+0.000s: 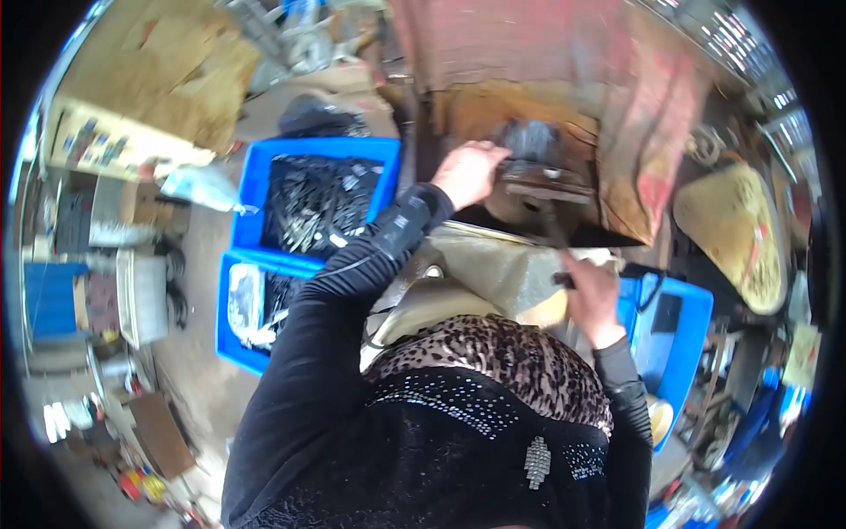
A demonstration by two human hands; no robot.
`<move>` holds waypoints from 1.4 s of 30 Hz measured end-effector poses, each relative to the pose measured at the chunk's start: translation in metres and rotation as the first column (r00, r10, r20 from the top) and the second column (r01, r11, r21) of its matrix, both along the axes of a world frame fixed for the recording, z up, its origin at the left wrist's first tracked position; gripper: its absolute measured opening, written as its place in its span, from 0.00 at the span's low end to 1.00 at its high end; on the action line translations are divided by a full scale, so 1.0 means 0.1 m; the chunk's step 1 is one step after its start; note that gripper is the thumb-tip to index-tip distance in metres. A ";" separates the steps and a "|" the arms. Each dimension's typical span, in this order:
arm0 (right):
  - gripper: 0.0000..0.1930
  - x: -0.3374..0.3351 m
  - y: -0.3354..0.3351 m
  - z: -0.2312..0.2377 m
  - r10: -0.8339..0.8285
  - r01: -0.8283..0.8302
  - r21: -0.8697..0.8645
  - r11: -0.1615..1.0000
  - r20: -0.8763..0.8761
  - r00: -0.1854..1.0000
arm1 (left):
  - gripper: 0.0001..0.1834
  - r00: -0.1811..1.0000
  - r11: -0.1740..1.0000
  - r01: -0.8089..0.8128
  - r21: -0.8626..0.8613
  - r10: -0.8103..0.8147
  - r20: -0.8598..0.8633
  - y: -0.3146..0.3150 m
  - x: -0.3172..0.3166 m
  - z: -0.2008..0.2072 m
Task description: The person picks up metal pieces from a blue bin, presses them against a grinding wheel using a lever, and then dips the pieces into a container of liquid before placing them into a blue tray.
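Observation:
My left hand (pixel 471 173) reaches to the left side of a dark metal machine (pixel 551 187), its fingers closed at the machine's edge. Whatever they hold, if anything, is too small to make out. Below and to the right, my right hand (pixel 592 296) is closed, and a short dark piece shows at its fingers. From the machine, a narrow strip-like part (pixel 555 227) runs down toward that hand; I cannot tell whether the two touch. A blue crate (pixel 393 167) of dark, thin pieces stands beside my left forearm.
A second blue crate (pixel 227 331) holds more dark pieces and a clear container. Another blue crate (pixel 694 331) stands at my right. Reddish cloth (pixel 520 44) hangs around the machine. At the far right lies a worn, rounded yellowish board (pixel 740 231); a brown board (pixel 162 435) is at lower left.

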State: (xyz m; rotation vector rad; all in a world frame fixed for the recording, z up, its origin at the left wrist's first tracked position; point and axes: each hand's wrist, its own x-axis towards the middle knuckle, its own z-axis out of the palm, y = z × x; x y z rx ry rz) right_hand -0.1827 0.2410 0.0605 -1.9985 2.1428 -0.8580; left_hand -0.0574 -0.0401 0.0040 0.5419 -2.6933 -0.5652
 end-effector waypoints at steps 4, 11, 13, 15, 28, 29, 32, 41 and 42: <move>0.15 -0.16 -0.64 0.48 -0.176 0.189 -0.122 0.974 0.114 0.978 | 0.19 0.942 0.988 -0.142 -0.055 0.118 -0.316 -0.06 0.59 0.16; 0.16 -0.97 -1.69 0.53 -0.175 0.235 -0.179 0.955 0.298 0.938 | 0.12 0.752 0.792 -0.602 0.104 0.606 -0.260 -0.54 2.33 -0.18; 0.17 -1.27 -1.91 0.51 -0.133 0.201 -0.159 0.967 0.355 0.925 | 0.12 0.666 0.683 -0.719 0.127 0.730 -0.155 -0.57 2.83 -0.43; 0.17 -1.51 -2.02 0.51 -0.111 0.177 -0.143 0.974 0.379 0.919 | 0.12 0.611 0.605 -0.781 0.157 0.792 -0.010 -0.58 3.17 -0.61; 0.18 -1.88 -2.34 0.67 -0.208 0.233 -0.064 0.970 0.270 0.940 | 0.12 0.408 0.496 -0.868 -0.039 0.755 0.514 -0.42 3.57 -0.97; 0.18 -1.86 -2.35 0.64 -0.202 0.227 -0.060 0.972 0.277 0.939 | 0.12 0.409 0.498 -0.867 -0.039 0.753 0.516 -0.40 3.58 -1.01; 0.18 -1.74 -2.22 0.61 -0.189 0.235 -0.122 0.964 0.302 0.934 | 0.12 0.417 0.560 -0.819 -0.126 0.732 0.539 -0.46 3.57 -1.13; 0.14 -1.14 -1.33 0.30 -0.266 0.349 -0.088 0.933 0.485 0.834 | 0.15 0.551 0.699 -0.665 -0.263 0.697 0.459 -0.49 3.35 -1.41; 0.13 -1.16 -1.23 0.21 -0.281 0.367 -0.082 0.927 0.496 0.821 | 0.16 0.584 0.683 -0.685 -0.255 0.723 0.368 -0.46 3.34 -1.43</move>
